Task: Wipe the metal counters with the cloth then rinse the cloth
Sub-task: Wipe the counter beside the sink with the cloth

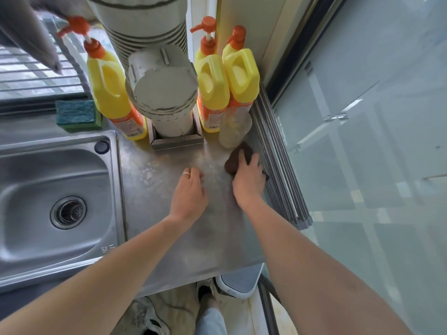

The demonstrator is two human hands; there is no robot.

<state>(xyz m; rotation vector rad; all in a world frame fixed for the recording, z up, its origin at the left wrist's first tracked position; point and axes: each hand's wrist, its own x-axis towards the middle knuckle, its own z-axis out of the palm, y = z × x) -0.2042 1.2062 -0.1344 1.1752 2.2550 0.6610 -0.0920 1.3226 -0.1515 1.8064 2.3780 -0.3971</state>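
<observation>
A dark brown cloth (238,155) lies on the metal counter (169,213) near its back right corner. My right hand (249,180) presses down on the cloth with its fingers spread over it. My left hand (189,194), with a ring on one finger, rests on the bare counter just left of the right hand, fingers loosely curled and holding nothing. A steel sink (55,201) with a round drain sits to the left of the counter.
Three yellow pump bottles (108,93) (211,90) (242,78) and a grey duct pipe (164,93) stand along the back. A clear cup (233,131) sits just behind the cloth. A blue-green sponge (76,114) lies behind the sink. Metal rails (278,165) line the right edge beside a glass panel.
</observation>
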